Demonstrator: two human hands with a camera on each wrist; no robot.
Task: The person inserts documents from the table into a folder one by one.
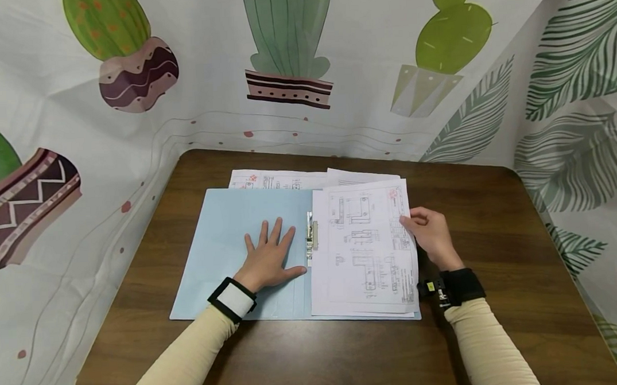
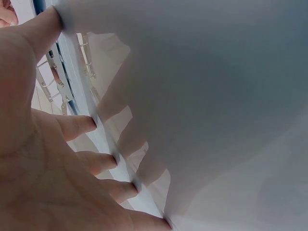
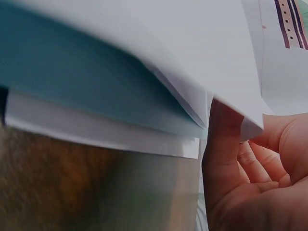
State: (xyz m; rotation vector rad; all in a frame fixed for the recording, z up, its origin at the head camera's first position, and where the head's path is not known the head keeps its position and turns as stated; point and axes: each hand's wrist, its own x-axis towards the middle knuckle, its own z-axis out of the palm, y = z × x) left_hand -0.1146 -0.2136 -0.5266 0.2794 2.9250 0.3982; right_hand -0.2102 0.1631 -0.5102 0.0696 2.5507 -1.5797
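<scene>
A light blue folder lies spread on the table, with a metal clip along its middle. My left hand rests on the folder's left cover, fingers spread and thumb near the clip. White sheets with technical drawings lie over the right side of the folder. My right hand pinches the right edge of the top sheet between thumb and finger. In the right wrist view that sheet's corner is raised off the blue cover, held by the fingers.
More printed sheets stick out from behind the folder's far edge, some of them at the right. The brown wooden table has rounded corners. A cactus-print cloth hangs behind and beside it.
</scene>
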